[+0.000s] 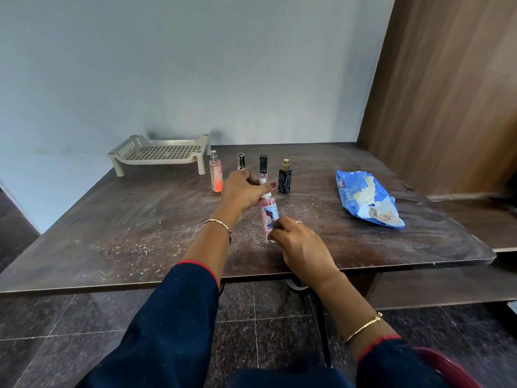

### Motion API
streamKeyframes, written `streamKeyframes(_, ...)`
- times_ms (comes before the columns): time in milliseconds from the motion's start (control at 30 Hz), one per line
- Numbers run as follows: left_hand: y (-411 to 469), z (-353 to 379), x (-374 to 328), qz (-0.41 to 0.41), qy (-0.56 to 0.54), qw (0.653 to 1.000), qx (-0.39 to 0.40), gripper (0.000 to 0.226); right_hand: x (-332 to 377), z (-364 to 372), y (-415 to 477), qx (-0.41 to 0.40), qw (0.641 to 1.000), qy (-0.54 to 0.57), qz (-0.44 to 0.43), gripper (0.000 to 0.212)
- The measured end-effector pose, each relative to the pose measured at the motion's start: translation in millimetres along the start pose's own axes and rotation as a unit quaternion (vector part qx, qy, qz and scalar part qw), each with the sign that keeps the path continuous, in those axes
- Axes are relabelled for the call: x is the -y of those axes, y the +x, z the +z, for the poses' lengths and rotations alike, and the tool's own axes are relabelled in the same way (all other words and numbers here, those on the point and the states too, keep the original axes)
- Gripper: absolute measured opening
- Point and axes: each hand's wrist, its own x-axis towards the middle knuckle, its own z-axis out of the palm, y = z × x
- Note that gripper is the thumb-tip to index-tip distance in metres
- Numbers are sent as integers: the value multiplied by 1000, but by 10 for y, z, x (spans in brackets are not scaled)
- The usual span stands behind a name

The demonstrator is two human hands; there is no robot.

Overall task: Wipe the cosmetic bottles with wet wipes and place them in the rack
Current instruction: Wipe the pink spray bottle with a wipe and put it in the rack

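A pink bottle with a blue label [269,212] is held tilted over the middle of the dark table [112,242]. My left hand [242,190] grips its upper end near the white cap. My right hand [300,246] grips its lower end. Behind them stand an orange-pink spray bottle [216,172], a clear bottle with a black cap [241,161], a black-capped bottle [263,163] and a black bottle with a gold top [285,177]. The beige perforated rack [162,153] stands empty at the back left. A blue wet wipes pack [366,198] lies at the right.
White dust is scattered over the table top. A wooden panel [447,93] rises at the right, with a lower wooden ledge beside the table. A red chair edge [447,365] shows at the bottom right. The wall stands right behind the rack.
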Motion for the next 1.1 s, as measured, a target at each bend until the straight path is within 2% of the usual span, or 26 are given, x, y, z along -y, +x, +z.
streamKeyframes(233,-54,-104,-4,-19,-56,998,16,23,-63,31,3,-62,995,67,31,11)
streamKeyframes(400,-117,-131,71,-13,-90,995,42,15,-39,52,42,-117,979,131,102,20)
streamKeyframes(600,-257,-153,7,19,-184,980,74,17,44,-112,295,-194,950,196,147,26)
streamKeyframes(700,-266,-157,51,30,-172,982,73,17,46,-157,337,-199,938,228,167,21)
streamKeyframes(767,-278,-167,101,20,-183,980,79,18,13,-169,359,-176,926,274,190,21)
streamKeyframes(900,-317,-219,247,-33,-275,954,113,24,-116,-247,396,-50,850,471,232,27)
streamKeyframes(967,-339,-231,310,-61,-324,935,128,29,-154,-295,395,-24,808,542,229,21)
streamKeyframes(1100,-359,-205,362,-96,-398,904,127,18,-158,-319,374,3,703,658,270,16)
